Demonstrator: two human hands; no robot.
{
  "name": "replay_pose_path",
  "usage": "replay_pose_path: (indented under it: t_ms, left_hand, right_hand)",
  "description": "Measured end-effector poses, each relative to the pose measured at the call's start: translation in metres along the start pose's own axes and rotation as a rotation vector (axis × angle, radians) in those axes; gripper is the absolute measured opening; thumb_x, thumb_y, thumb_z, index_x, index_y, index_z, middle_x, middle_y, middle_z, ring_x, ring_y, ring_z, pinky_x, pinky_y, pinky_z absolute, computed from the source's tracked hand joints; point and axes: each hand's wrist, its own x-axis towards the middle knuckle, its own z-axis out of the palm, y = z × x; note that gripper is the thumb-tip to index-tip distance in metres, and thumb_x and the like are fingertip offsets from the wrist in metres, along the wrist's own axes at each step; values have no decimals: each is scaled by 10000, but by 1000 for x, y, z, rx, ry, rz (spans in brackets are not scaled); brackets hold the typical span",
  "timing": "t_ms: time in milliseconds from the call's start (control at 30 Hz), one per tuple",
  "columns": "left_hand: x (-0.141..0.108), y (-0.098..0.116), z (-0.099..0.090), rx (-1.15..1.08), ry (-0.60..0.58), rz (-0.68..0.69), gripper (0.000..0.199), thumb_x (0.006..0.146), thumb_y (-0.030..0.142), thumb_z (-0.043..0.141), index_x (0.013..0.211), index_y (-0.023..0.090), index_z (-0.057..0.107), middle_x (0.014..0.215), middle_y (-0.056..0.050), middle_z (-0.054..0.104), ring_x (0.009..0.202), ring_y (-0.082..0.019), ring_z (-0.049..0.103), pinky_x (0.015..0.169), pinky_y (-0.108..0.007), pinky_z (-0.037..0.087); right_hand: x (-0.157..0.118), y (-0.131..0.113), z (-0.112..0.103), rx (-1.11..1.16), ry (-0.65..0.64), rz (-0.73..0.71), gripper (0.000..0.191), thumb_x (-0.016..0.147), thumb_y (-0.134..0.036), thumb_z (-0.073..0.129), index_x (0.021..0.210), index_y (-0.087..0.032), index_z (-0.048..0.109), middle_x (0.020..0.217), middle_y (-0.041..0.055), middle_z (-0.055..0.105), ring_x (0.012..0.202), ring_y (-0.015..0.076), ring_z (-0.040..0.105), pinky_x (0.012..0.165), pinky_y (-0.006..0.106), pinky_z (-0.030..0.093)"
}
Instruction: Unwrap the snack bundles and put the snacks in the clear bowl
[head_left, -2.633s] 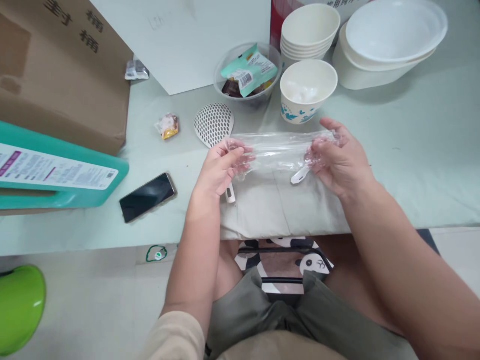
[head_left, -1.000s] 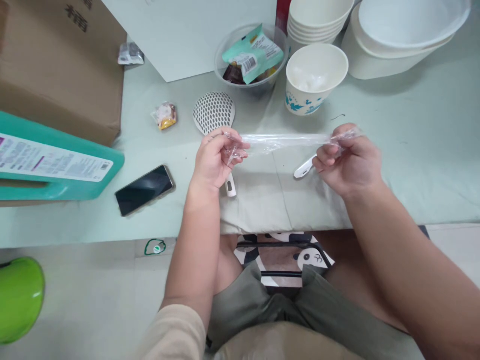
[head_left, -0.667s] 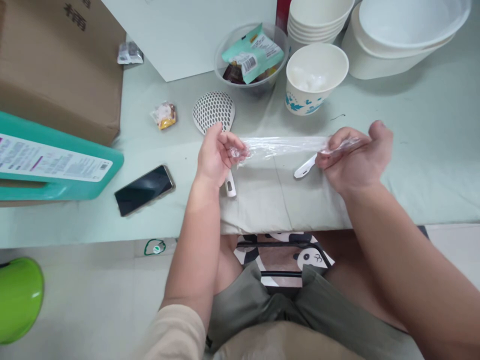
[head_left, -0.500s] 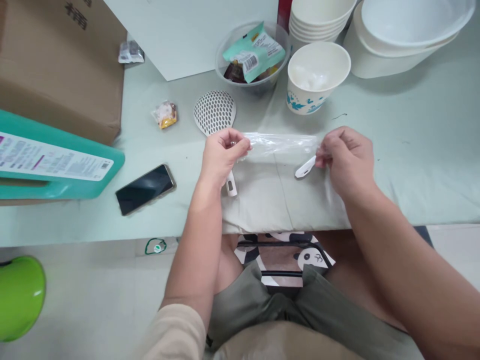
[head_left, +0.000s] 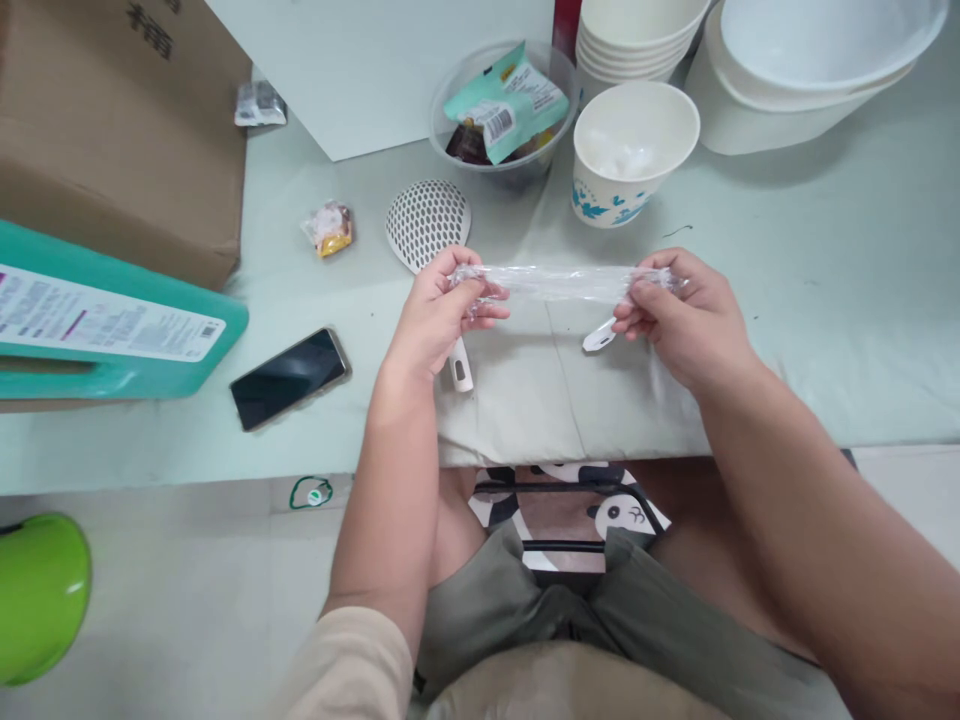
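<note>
A strip of clear plastic film is stretched between my two hands above the table. My left hand pinches its bunched left end, over the handle of a white perforated strainer. My right hand grips the right end between thumb and fingers. Below its fingertips shows a small white handle; the rest of that object is hidden. A paper cup with blue leaf prints stands behind, with something whitish and clear inside.
A phone and a wrapped snack lie left of my hands. Behind are a bowl of packets, stacked cups and large white tubs. A cardboard box and a teal package occupy the left.
Both hands have shifted their grip on the film, which is now bunched into a narrower band. The fingers of my left hand are more spread beneath it.
</note>
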Motion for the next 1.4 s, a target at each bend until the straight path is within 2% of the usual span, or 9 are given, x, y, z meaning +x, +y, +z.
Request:
replay_pose_path:
  t_ms: [267,400,567,700,867,1033,1200,1300,1400]
  left_hand:
    - [-2,4,-6,-108,-90,11,68,771,110,653,762,177,658,687,25,711,648,-87,740,572,-138,551]
    - [0,0,-6,-55,-79,56,153,833,256,728,720,159,691,721,-3,716,680,-98,741,630,-166,579]
    - [4,-5,-4,-50,12,79,198,747,146,769,933,206,734,749,26,736,658,-94,724,609,-173,567]
    - [7,-3,-5,-97,120,117,225,700,65,716,871,210,703,718,37,718,643,-79,688,606,-167,544]
    - [8,-1,-9,-174,128,174,275,672,99,757,911,219,694,728,38,685,617,-75,626,583,-182,502]
    - [11,-6,-12,-29,151,202,354,699,211,841,1012,258,682,1001,-10,716,708,-98,649,572,-200,469]
    - [15,-12,-11,234,312,233,283,745,207,829,974,244,668,1041,-25,696,918,-171,701,714,-259,548]
    - [3,-8,-2,468,477,512,173,829,196,777,969,229,680,1102,-46,697,1217,-240,641,1063,-379,513]
    - [-12,-3,13,542,116,689,217,843,260,787,1048,267,717,1312,-34,710,1455,-300,513,1229,-485,400]
  right_hand:
    - [2,-2,-8,218,-41,-8,116,755,-227,766,778,-228,652,650,-42,625,576,84,605,583,217,527]
    - [1,2,-7,187,-18,-71,162,798,-330,706,696,-208,681,637,5,647,571,109,612,577,249,536]
    - [-1,4,-6,-43,15,-68,176,822,-266,772,974,-218,697,683,-23,676,598,121,666,598,254,585]
    - [-6,1,-7,-79,-307,96,358,753,-197,822,1093,-186,708,826,34,774,698,147,732,620,255,606]
    - [-12,-3,-5,-150,-766,368,219,745,-161,777,960,-137,741,810,51,790,647,115,719,557,189,557]
    - [-15,-6,-4,-138,-998,576,248,744,-142,733,989,-136,767,742,36,786,632,124,735,520,172,526]
    - [-17,-9,-7,-22,-910,427,143,737,-188,724,852,-143,796,593,21,722,518,114,648,478,197,485]
    - [-17,-10,-6,77,-782,368,155,719,-260,745,805,-141,795,508,11,644,447,117,573,434,227,428]
    - [-18,-11,-2,120,-733,356,221,725,-350,771,768,-133,774,492,16,605,422,128,552,411,248,402]
